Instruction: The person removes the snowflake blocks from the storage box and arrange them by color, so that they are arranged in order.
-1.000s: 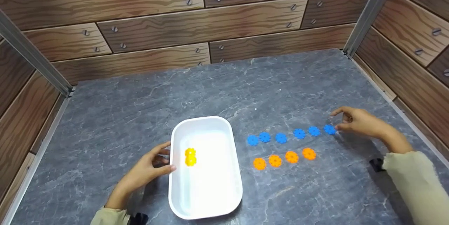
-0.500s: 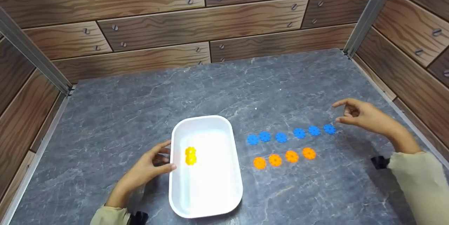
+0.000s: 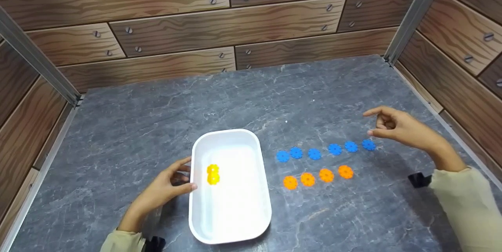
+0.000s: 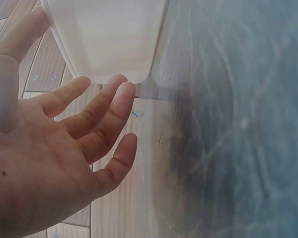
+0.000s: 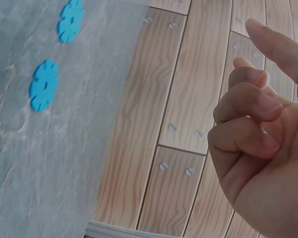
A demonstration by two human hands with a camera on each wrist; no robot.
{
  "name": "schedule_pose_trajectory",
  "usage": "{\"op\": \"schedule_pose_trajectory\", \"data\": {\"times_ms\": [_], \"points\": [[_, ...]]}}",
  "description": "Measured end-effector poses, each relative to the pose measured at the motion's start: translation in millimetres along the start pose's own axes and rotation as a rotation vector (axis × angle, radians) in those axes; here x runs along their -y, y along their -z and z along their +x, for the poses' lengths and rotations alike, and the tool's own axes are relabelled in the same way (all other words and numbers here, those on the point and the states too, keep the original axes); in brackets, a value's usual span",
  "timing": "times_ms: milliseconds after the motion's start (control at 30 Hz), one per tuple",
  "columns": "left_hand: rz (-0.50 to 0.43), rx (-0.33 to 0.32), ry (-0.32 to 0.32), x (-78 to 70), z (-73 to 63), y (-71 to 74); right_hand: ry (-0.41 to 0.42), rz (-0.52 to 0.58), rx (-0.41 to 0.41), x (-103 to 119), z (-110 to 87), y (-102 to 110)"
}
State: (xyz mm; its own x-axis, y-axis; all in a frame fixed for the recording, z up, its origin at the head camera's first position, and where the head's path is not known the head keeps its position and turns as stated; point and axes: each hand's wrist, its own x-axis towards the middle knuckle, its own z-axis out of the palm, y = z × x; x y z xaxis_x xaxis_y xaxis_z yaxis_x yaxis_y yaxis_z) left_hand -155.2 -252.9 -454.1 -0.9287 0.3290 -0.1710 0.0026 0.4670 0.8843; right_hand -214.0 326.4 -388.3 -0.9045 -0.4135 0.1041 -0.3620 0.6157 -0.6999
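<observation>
A white rectangular tray (image 3: 231, 240) stands on the grey table with two yellow notched flower-shaped discs (image 3: 213, 174) inside. My left hand (image 3: 160, 189) holds its left side, thumb over the rim and fingers by the outer wall; the left wrist view shows those fingers (image 4: 97, 116) loosely bent. To the tray's right lie a row of several blue discs (image 3: 334, 149) and a nearer row of several orange discs (image 3: 326, 176). Over the right end of the blue row hovers my right hand (image 3: 404, 128), holding nothing, index finger and thumb apart, other fingers (image 5: 248, 104) curled.
Wood-patterned panels (image 3: 274, 28) wall in the table (image 3: 176, 114) at the back and both sides. Grey metal posts (image 3: 411, 16) mark the back corners. Tiny white specks dot the surface beyond the blue row.
My right hand has let go of the rightmost blue disc, risen away from it, then shifted slightly left. The left hand, tray and disc rows have stayed put.
</observation>
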Motion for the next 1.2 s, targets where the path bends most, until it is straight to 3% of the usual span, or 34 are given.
{"op": "schedule_pose_trajectory", "data": {"times_ms": [200,767,1200], "points": [[0.001,-0.006,0.027,-0.8,0.4,0.1,0.040,0.025,0.000,9.2,8.4,-5.7],[-0.003,-0.006,0.022,0.1,0.4,0.4,0.094,0.033,0.069,32.2,33.3,-25.9],[-0.018,-0.002,0.023,-0.1,0.0,0.3,0.151,0.121,0.127,55.4,53.2,-41.3]]}}
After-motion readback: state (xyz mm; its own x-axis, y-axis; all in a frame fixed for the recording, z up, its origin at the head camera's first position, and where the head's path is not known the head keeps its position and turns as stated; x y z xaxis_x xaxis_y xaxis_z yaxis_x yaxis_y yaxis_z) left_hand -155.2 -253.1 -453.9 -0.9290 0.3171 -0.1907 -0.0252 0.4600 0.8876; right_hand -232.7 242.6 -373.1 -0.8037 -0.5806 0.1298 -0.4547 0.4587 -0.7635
